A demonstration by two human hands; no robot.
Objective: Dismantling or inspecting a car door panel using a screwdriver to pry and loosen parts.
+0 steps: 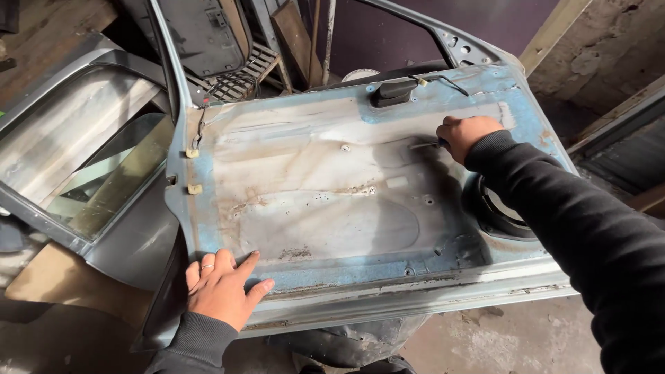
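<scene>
Both hands are engaged on a stripped, pale blue metal car door shell (346, 201), which lies inner face up across the middle of the scene, its window frame pointing far and its lower edge near. The left hand (222, 287) is laid open and flat, fingers spread, on the near left edge of the panel, and a ring is seen on one finger. The right hand (465, 135) is closed in a fist around a slim, dark-handled tool with a thin metal shaft (424, 145), whose tip is pointed left and pressed against the far right part of the panel. A round speaker opening (509, 211) is partly hidden under the right sleeve, and a black inner door handle (395, 91) is seen at the far edge. A second grey car door with glass (83, 173) is leaned at the left. The step in hand is judged to be prying or scraping at the panel while it is steadied; what exactly lies under the tip cannot be told. Firm downward pressure from the left hand and a controlled, shallow push of the tool would be called for next.
</scene>
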